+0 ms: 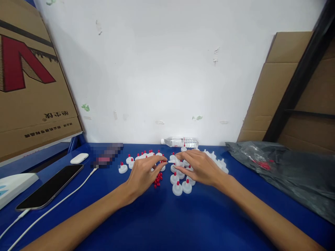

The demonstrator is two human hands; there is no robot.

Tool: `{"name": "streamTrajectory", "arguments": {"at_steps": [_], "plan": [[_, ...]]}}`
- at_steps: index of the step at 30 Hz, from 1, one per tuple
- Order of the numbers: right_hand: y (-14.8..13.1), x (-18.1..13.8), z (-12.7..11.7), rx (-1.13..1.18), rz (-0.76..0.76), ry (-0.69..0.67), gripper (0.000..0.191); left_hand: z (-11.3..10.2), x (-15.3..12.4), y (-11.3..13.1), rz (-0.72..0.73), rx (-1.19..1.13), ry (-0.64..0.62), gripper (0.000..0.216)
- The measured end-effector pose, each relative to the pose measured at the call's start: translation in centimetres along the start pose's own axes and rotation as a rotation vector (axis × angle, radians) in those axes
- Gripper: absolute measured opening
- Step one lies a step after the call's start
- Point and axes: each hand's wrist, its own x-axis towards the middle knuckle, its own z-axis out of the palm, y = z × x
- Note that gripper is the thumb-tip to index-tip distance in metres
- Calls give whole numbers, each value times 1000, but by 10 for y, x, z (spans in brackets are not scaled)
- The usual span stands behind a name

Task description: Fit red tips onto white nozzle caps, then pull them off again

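Observation:
Both my hands rest over a scatter of small white plastic caps with red tips [177,188] on a blue table [167,219]. My left hand [144,173] has its fingers curled and its fingertips pinched together above a little pile of loose red plugs [158,181]. My right hand [200,166] pinches a white cap [176,161] between thumb and forefinger. The two hands' fingertips almost meet at that cap. More capped pieces [138,156] lie behind my left hand, and plain white ones [218,161] behind my right.
A black phone [49,186] on a white cable [65,197] lies at the left, beside a white earbud case [79,158]. A clear water bottle [180,142] lies by the white wall. A dark plastic bag [288,170] covers the right side. Cardboard boxes [31,80] stand at both sides.

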Motion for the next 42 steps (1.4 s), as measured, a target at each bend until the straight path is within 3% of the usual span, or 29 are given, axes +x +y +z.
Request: {"name": "streamTrajectory", "arguments": {"at_steps": [13, 18, 24, 29, 33, 38, 42], "plan": [[-8, 1, 0, 64, -52, 69, 20, 0, -1, -4, 57, -17, -28, 19], [-16, 2, 1, 93, -87, 185, 18, -2, 2, -1, 92, -26, -135, 22], [-23, 4, 1, 139, -102, 267, 21, -6, 4, 8, -5, -188, -199, 28], [-24, 4, 4, 96, -192, 231, 16, -3, 1, 7, -28, -200, -248, 32], [-23, 6, 2, 52, -199, 204, 17, -5, 4, 6, 26, -106, -226, 31], [-17, 11, -3, -86, -151, 149, 23, -9, 9, 9, 160, 260, -78, 20], [0, 8, -8, -178, -21, 136, 22, -10, 9, 9, 133, 412, -210, 20]]}}
